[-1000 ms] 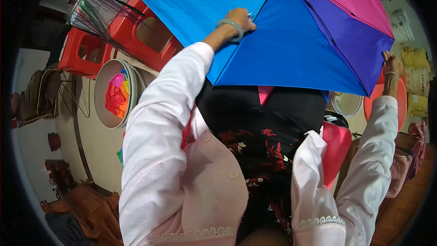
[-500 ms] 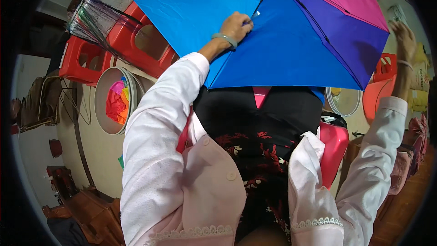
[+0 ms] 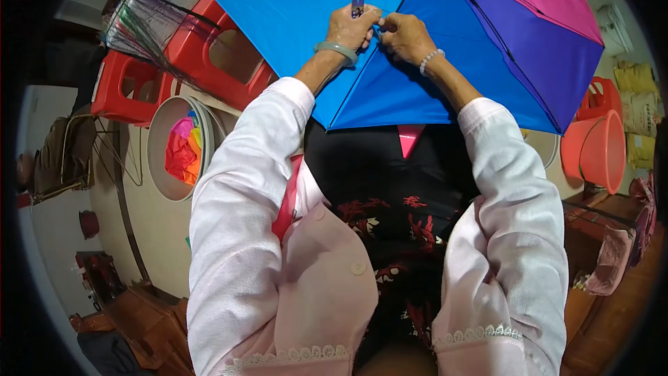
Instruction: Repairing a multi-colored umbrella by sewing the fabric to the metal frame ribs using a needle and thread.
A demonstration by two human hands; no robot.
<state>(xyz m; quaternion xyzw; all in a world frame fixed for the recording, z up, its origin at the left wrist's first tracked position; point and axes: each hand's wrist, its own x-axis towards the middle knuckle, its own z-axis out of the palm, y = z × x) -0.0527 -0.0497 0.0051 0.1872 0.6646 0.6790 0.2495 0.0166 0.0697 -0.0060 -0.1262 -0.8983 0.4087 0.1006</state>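
An open umbrella (image 3: pixel 292 28) with blue, purple, pink and green panels lies across my lap, its inside with black ribs facing up. My left hand (image 3: pixel 350 30), a jade-like bangle on its wrist, is closed over the blue panel beside a rib. A pair of small thread snips (image 3: pixel 358 4) sticks up out of it, blades pointing away from me. Close against it my right hand (image 3: pixel 409 38), wearing a bead bracelet, pinches at the same rib (image 3: pixel 379 59). What lies between its fingertips is too small to make out.
Left stands a pale bucket (image 3: pixel 161 167) holding bright folded cloth (image 3: pixel 182 157), near red plastic stools (image 3: pixel 129 90). A bundle of thin dark rods (image 3: pixel 149 17) lies on a stool. On the right are an orange-red bucket (image 3: pixel 604 152) and yellow sacks (image 3: pixel 637 108).
My right hand has come in from the far right to meet my left hand at the rib. The snips now show upright in my left hand. The umbrella has shifted slightly.
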